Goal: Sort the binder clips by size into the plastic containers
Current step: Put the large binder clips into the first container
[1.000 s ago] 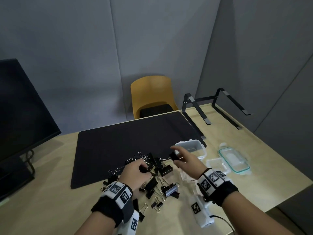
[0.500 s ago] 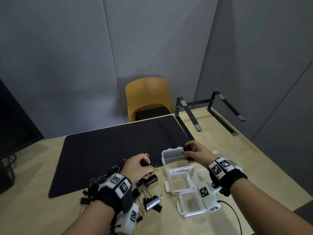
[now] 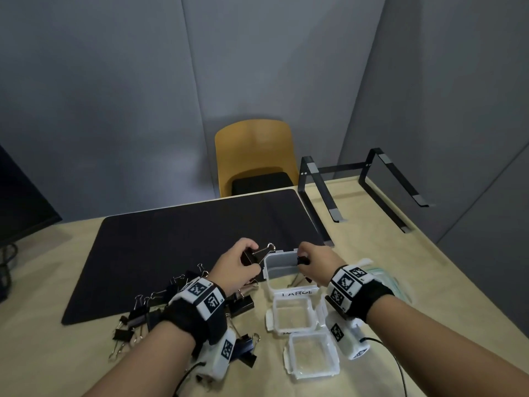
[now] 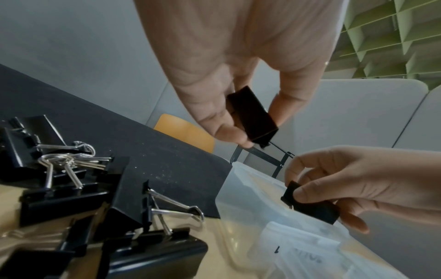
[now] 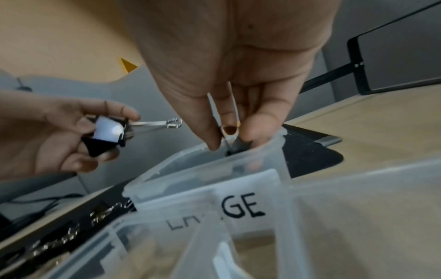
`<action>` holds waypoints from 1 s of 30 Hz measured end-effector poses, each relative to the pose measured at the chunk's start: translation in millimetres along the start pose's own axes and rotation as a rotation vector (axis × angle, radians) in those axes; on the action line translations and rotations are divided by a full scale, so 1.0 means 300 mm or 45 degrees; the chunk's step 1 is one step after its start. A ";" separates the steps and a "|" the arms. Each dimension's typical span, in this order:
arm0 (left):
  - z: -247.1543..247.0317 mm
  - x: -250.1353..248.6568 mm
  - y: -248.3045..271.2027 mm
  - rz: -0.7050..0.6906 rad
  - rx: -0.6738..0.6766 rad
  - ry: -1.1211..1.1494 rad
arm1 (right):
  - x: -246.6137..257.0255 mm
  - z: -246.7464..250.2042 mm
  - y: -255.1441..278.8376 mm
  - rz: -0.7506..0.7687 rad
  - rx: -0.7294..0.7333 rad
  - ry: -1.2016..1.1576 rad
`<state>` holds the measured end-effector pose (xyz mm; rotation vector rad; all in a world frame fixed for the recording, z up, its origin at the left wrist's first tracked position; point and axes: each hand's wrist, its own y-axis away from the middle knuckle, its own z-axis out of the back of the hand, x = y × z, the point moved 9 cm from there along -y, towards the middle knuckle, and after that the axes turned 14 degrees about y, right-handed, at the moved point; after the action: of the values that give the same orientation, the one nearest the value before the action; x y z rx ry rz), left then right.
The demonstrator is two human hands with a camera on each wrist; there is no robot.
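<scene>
Black steel, folded and sprung — the right hand [image 3: 313,260] pinches one binder clip [image 4: 310,205] between thumb and fingertips at the far rim of the container marked LARGE [image 3: 279,267], presumably so that it falls inside when let go. Its wire handles seem to point down into the box, though the fingers cover most of them. The left hand [image 3: 239,266] grips a second large clip [image 3: 254,255] just left of the same container, held above the table, probably next in line. That clip's long axis runs roughly level, silver handles [image 3: 269,248] pointing right toward the box (body tucked against the palm). Two smaller containers [image 3: 292,313] stand nearer the person, apparently empty, and the unsorted pile [image 3: 148,310] lies under the left wrist.
</scene>
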<state>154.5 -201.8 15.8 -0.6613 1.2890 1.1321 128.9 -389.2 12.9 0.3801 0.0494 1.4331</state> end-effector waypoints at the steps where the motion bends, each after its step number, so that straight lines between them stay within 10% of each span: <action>1: -0.004 -0.004 -0.005 -0.025 0.007 0.000 | 0.002 -0.005 -0.003 -0.005 0.004 0.050; 17: -0.082 0.019 -0.055 -0.040 0.049 -0.248 | 0.016 -0.056 -0.022 0.112 0.074 0.418; 24: -0.074 0.027 -0.058 -0.058 -0.006 -0.255 | -0.034 0.037 -0.021 0.140 -0.187 0.159; 30: -0.087 0.000 -0.062 -0.097 -0.021 -0.305 | -0.050 -0.011 0.008 0.185 0.041 0.162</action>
<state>161.2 -231.8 6.6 -0.5632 1.0438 1.1236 123.5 -402.7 7.5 0.3234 0.1502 1.6007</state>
